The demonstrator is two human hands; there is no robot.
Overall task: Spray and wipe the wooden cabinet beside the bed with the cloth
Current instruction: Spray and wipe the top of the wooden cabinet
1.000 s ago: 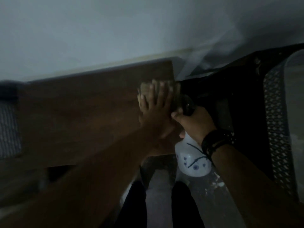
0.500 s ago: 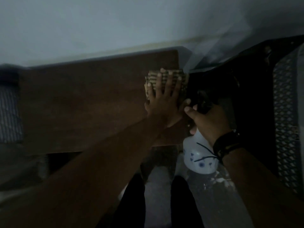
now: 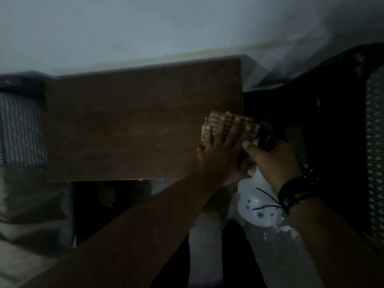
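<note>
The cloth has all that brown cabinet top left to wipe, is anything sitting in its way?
Nothing visible does. The left hand presses the cloth flat near the cabinet top's right edge, and the wood stretching leftward looks bare, though the picture is dim.

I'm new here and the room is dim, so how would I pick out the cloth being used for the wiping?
Find the brown wooden cabinet top against the pale wall. At its right edge, the left hand presses flat, fingers spread, on a small folded cloth. It is the only tan, dark-striped thing there; the white spray bottle gripped by the right hand hangs just beside it.
</note>
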